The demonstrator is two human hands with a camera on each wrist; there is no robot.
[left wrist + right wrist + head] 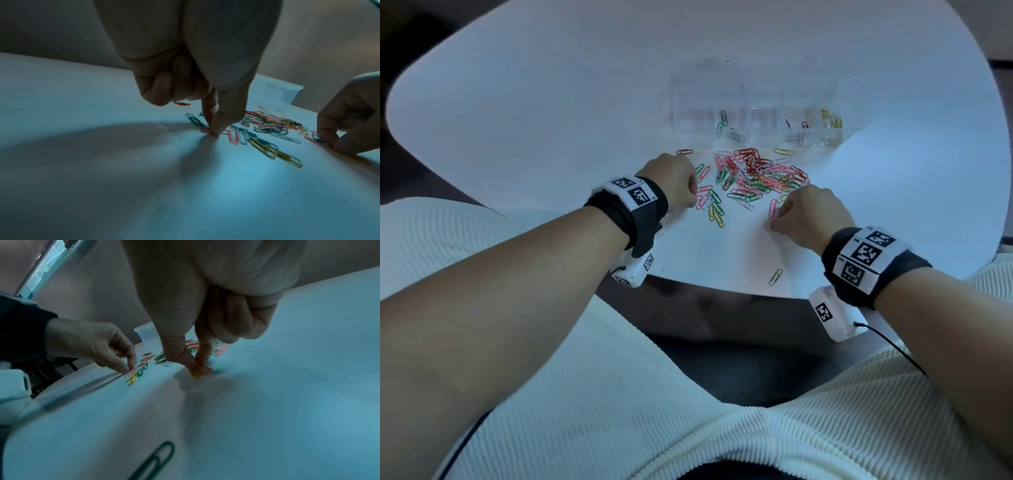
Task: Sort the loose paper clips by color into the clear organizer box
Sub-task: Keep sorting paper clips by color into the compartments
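A heap of coloured paper clips [760, 174] lies on the white table [551, 113], in front of the clear organizer box [767, 102], which holds a few green, pink and yellow clips. At the heap's left edge my left hand [690, 192] pinches a pink clip [205, 130] against the table with thumb and forefinger; the other fingers are curled. My right hand [777, 214] is at the heap's right edge, where its thumb and forefinger pinch a pink clip [205, 369] lying over a yellow clip [195, 375].
A single green clip [775, 277] lies alone near the table's front edge, below my right hand. One red clip [685, 151] sits apart at the heap's upper left. My lap in white ribbed cloth [619, 411] is below the table edge.
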